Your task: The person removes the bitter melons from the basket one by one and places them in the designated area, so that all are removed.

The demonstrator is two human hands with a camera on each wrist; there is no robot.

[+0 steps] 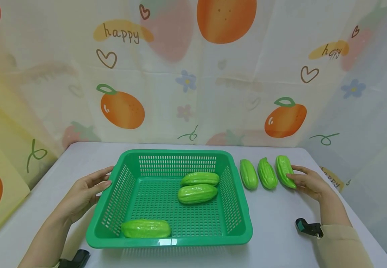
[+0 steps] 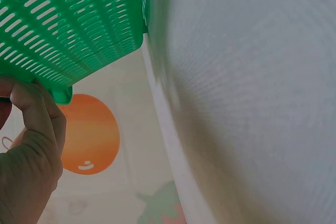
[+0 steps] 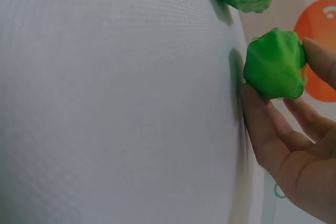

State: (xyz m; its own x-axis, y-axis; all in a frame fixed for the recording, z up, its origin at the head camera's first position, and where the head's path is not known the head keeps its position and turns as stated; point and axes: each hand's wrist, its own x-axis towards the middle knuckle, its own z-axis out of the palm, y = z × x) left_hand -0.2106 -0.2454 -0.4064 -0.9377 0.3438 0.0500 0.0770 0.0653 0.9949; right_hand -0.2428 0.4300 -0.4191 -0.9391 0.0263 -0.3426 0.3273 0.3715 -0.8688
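Your head view gives the full layout: a green basket (image 1: 213, 242) on a white table (image 1: 273, 227), with three green gourds inside. Two gourds (image 1: 197, 194) lie side by side towards the basket's right, and one gourd (image 1: 146, 228) lies along its near wall. Right of the basket, two more gourds (image 1: 267, 175) rest on the table, and beyond them is the outermost gourd (image 1: 283, 169), at your right hand (image 1: 308, 182).

The left wrist view shows none of the gourds; it shows the slotted outside of the basket wall and your bent fingers at the rim, partly cut off by the frame. The right wrist view shows the outermost gourd end-on, its ridged tip facing you, a neighbouring gourd just beside it.

Your left hand (image 1: 86, 191) holds the basket's left rim between fingers and thumb. Your right hand is partly closed, pinching the outermost gourd: thumb on the upper side, fingers opposite, one reaching between gourd and table.
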